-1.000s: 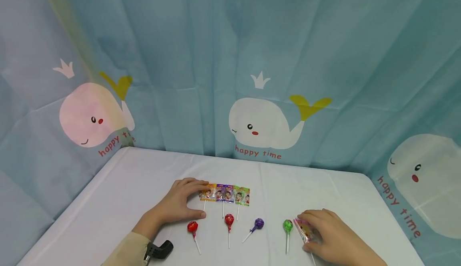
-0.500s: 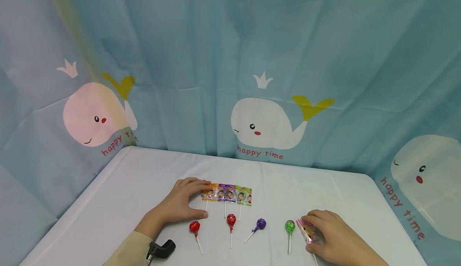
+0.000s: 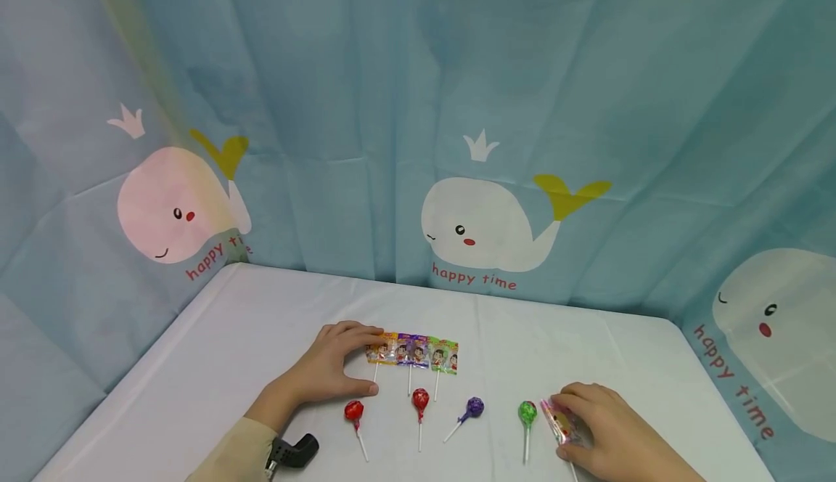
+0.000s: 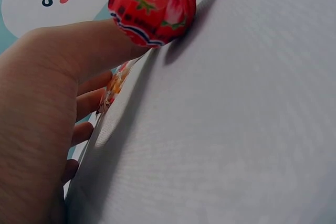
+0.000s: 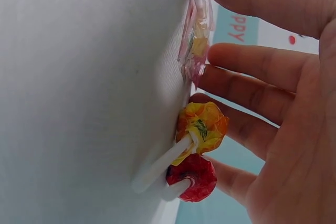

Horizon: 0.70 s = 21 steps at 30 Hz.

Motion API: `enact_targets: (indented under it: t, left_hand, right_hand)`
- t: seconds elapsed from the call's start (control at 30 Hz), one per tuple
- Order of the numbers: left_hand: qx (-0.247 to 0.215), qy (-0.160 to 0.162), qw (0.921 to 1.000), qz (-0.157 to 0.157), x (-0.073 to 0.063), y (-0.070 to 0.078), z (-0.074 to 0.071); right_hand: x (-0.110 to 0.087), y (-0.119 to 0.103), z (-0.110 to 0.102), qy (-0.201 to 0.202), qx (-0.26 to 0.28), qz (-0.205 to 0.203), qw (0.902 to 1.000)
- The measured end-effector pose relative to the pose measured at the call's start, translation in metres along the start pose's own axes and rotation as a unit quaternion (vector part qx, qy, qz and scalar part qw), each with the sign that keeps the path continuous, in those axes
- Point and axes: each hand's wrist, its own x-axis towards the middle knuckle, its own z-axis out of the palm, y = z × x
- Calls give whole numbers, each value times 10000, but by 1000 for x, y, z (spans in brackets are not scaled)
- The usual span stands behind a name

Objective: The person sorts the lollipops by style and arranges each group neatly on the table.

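Note:
My left hand [image 3: 326, 369] rests on the table around the left end of a row of flat-wrapped lollipops. Its fingertips touch the orange-wrapped lollipop [image 3: 385, 351], and its thumb lies apart near that stick. Beside it are a purple-wrapped lollipop [image 3: 413, 351] and a green-wrapped one [image 3: 445, 356]. A round red lollipop [image 4: 155, 9] looms by the thumb in the left wrist view. My right hand [image 3: 604, 427] sits over a pink-wrapped lollipop [image 3: 558, 424]; in the right wrist view its fingers are extended, with fingertips at the wrapper [image 5: 195, 45] and thumb by the stick.
Round lollipops lie in a front row: red [image 3: 353, 411], another red [image 3: 421, 399], purple [image 3: 475, 407] and green [image 3: 527, 413]. A yellow lollipop [image 5: 202, 129] and a red one [image 5: 194, 178] lie below the right fingers. A whale-print curtain [image 3: 353, 199] hangs behind the white table [image 3: 274, 308].
The head view has shifted slightly, so everything sits a little further right. Both hands keep their places by the lollipops.

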Motion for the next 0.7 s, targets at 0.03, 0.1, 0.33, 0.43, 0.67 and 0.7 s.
enact_targets:
  t: [0.03,0.1,0.33,0.43,0.67,0.7]
  left_hand:
    - [-4,-2,10000,0,0,0,0]
    - [-15,-5,10000,1,0,0,0]
    - [-38,7,10000,11,-2,-1,0]
    - [-29,17,10000,39,-1,-2,1]
    - [-20,-7,10000,26,1,-2,1]
    - [-24,-8,10000,27,1,-2,1]
  right_hand:
    - [0,0,0,-16,9,8,10000]
    - [0,1,0,7,13,-24,10000]
    - [0,6,2,194,-32,-191,9996]
    - [-2,7,2,332,-55,-257,9991]
    - [-3,10,3,551,-75,-438,9975]
    - [-3,10,3,552,-79,-441,9975]
